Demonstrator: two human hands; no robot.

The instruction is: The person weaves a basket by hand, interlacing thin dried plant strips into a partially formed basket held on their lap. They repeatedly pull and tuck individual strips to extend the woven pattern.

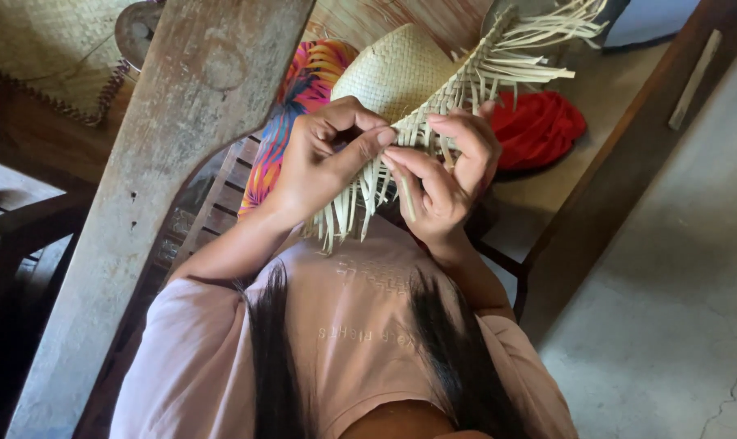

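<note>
**Caller:** Woven straw hat (397, 69), half finished, sat right between both hands, held up in front of the chest.

**Partner:** And the grip?

**Caller:** Left hand (323, 154) was clenched on the loose straw strips (360, 199) at the hat's edge, thumb pressed onto the weave. Right hand (450, 175) pinched a single strip between thumb and fingertips, just beside the left thumb.

**Partner:** What hung below?

**Caller:** A fringe of unwoven strips dangled over the pink shirt (360, 317); more strips fanned out beyond the right hand.

**Partner:** Around them?

**Caller:** A bright patterned cloth (299, 97) lay behind the left hand, a red cloth (539, 126) behind the right, a weathered wooden post (165, 162) stood to the left, and a woven mat (47, 49) lay beyond it.
</note>
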